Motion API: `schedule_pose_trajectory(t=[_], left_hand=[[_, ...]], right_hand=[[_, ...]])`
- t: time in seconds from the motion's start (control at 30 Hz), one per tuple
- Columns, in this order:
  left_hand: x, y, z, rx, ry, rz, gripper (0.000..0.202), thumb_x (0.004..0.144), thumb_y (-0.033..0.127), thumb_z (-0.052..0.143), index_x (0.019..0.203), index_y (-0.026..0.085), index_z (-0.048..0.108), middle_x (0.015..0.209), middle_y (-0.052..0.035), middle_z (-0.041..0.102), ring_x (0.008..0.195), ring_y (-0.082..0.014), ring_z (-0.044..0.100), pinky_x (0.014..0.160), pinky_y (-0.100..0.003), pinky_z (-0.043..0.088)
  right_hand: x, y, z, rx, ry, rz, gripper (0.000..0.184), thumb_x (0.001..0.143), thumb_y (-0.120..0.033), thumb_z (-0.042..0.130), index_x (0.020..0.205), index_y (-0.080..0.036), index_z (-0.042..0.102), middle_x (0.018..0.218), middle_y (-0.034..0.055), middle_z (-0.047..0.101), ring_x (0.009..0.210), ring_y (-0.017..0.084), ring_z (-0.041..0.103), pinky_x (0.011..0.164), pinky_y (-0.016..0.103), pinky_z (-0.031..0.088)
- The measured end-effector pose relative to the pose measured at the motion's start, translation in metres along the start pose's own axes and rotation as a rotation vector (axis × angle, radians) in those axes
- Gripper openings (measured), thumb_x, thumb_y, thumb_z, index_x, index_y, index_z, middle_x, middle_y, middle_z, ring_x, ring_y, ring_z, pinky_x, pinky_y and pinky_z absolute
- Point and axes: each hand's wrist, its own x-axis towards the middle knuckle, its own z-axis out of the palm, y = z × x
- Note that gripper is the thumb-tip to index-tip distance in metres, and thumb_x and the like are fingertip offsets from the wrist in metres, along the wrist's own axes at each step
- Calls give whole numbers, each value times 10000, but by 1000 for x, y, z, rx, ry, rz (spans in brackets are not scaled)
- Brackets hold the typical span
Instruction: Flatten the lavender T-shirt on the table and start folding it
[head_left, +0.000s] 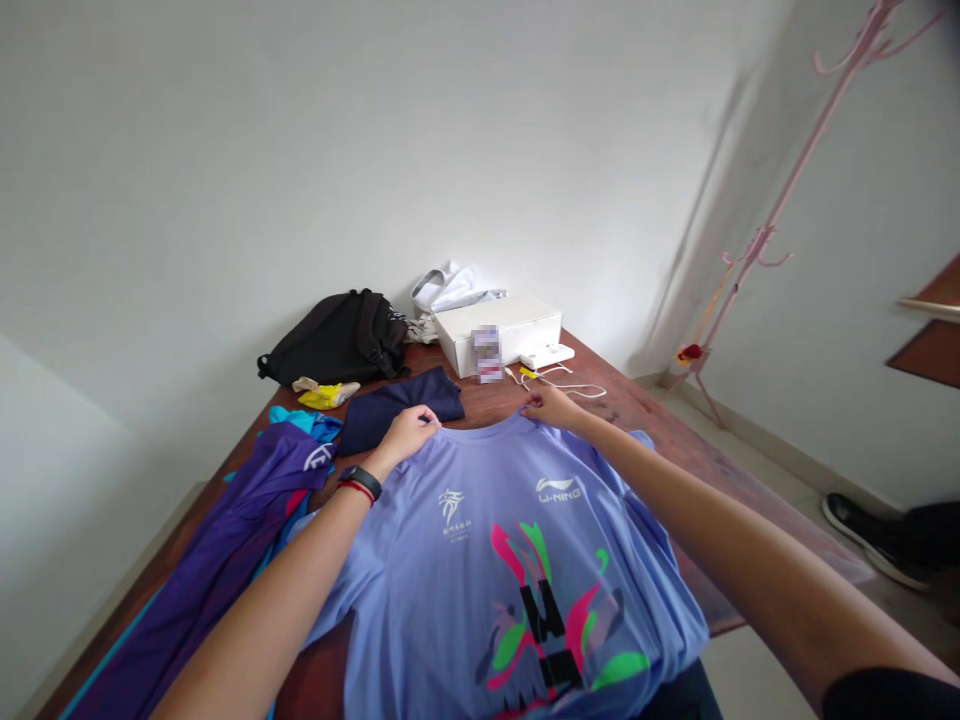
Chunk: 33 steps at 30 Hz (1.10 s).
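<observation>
A light purple T-shirt (420, 600) with a colourful print and white logos is spread front side up over the wooden table, its collar toward the far side. My left hand (410, 432) pinches the shirt's shoulder at the left of the collar; a dark band and a red cord circle that wrist. At the right of the collar, my right hand (551, 408) grips the other shoulder. The shirt's lower end runs out of view at the bottom. Just beyond my left hand lies a folded navy cloth (375, 408).
Purple and turquoise clothes (247, 510) lie along the table's (750, 520) left side. At the back are a black backpack (330, 335), a yellow-and-white cloth (326, 394), a white box (510, 325), white fabric (454, 287) and a white cable (577, 388). A pink coat stand (799, 170) stands right.
</observation>
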Motion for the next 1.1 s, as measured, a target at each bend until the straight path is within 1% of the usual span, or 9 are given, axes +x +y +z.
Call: schedule_pose_trajectory(t=[0.23,0.43,0.63,0.8,0.87,0.93,1.0,1.07,1.1], left_hand=[[-3,9,12,200,92,-29,173,919,338,637,1036,215,673,922,-53,737,869,-213,687,736,-274,464],[-15,11,27,386,71,-5,181,997,326,558,1120,239,658,1106,-67,693,977,-221,671,789,-290,475],[-34,37,29,508,94,12,356,1004,288,518,1341,186,571,1370,-173,538,1227,-328,551,981,-435,457],[-107,68,26,395,-86,279,462,971,394,577,1400,223,551,1488,-144,498,1362,-320,474,1113,-466,405],[-149,70,18,309,-96,273,432,950,415,586,1364,294,590,1453,-101,547,1327,-306,514,1109,-458,412],[-192,63,8,262,-63,159,356,940,460,553,1249,317,658,1291,-90,647,1172,-293,613,1018,-427,470],[-232,51,-2,262,10,-27,286,920,533,513,979,321,695,1003,-65,712,945,-278,671,858,-387,512],[-269,38,-9,268,23,-241,385,869,645,497,709,309,599,688,-32,645,647,-247,624,636,-350,477],[-285,33,-9,250,15,-307,433,839,685,496,649,300,548,614,-27,606,583,-240,592,598,-342,454]], right_hand=[[6,-6,15,-83,80,65,218,908,-371,657,847,-173,725,840,60,740,805,200,665,697,261,457],[-2,-7,38,-228,160,135,418,950,-580,559,973,-183,686,919,131,724,927,297,676,801,351,463],[-15,-20,35,-312,241,54,456,1017,-556,430,1193,-179,617,1213,167,667,1118,316,616,908,369,453],[-58,-13,6,-303,295,-47,356,1002,-443,484,1235,-207,612,1266,135,636,1199,307,547,990,386,422],[-88,1,-12,-305,274,-47,313,981,-431,507,1155,-218,655,1227,125,645,1160,301,559,985,386,421],[-124,18,-30,-290,296,-12,294,966,-431,498,1037,-213,682,1103,115,679,1042,283,600,928,375,437],[-166,34,-42,-219,273,72,328,950,-477,484,852,-219,661,884,83,700,812,235,620,756,330,449],[-209,46,-45,-142,211,182,412,920,-560,480,698,-236,606,671,46,657,636,202,571,632,310,411],[-229,49,-45,-112,170,220,448,903,-594,483,646,-242,585,616,40,639,599,197,558,608,308,400]])
